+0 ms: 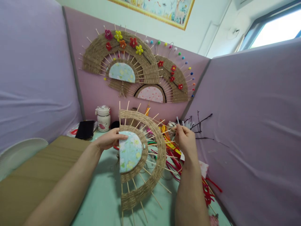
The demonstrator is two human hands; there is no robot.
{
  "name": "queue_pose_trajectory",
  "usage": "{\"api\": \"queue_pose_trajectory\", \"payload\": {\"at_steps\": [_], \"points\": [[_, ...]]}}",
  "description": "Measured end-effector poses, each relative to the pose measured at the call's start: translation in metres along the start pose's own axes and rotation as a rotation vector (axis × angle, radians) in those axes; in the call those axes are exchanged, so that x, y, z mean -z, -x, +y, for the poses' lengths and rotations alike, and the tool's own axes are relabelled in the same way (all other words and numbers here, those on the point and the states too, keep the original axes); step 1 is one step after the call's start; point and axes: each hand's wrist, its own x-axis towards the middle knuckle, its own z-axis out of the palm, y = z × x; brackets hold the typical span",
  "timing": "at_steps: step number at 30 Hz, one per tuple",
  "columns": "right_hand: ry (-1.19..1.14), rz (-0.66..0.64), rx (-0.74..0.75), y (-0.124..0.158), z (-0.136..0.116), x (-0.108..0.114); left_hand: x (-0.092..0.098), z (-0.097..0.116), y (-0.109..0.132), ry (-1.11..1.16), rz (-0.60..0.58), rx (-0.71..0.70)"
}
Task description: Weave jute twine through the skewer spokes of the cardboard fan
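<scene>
A half-round woven fan (160,150) made of jute twine and thin wooden sticks stands on edge above the table, its straight side to the left. Blue flowered fabric (129,157) covers its inner half circle. My left hand (110,138) grips the fan at that straight side, thumb lying on the fabric. Beyond the fan's outer stick tips, my right hand (185,136) is closed, with fingers pinched on a strand of twine (169,126) that runs toward the woven band. Sticks poke out past the band all around the curve.
Two finished fans (148,70) with flowers hang on the pink panel. A white jar (103,118) and a black phone (85,129) are at the back left. Coloured pipe cleaners (172,150) lie behind the fan. Dark twigs (199,124) stand at right. A brown board (44,175) lies left.
</scene>
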Motion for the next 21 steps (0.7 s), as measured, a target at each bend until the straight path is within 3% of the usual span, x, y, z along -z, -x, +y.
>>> {"api": "queue_pose_trajectory", "payload": {"at_steps": [6,12,21], "points": [[-0.101,-0.028,-0.025,0.006,-0.012,-0.002,0.011,-0.002,-0.001,0.036,0.048,-0.043],[-0.321,-0.201,-0.091,0.012,-0.023,-0.012,0.005,0.0,0.0,0.111,0.019,-0.075],[-0.275,-0.235,-0.136,0.012,-0.021,-0.01,-0.004,0.008,0.004,0.135,0.053,-0.066]]}}
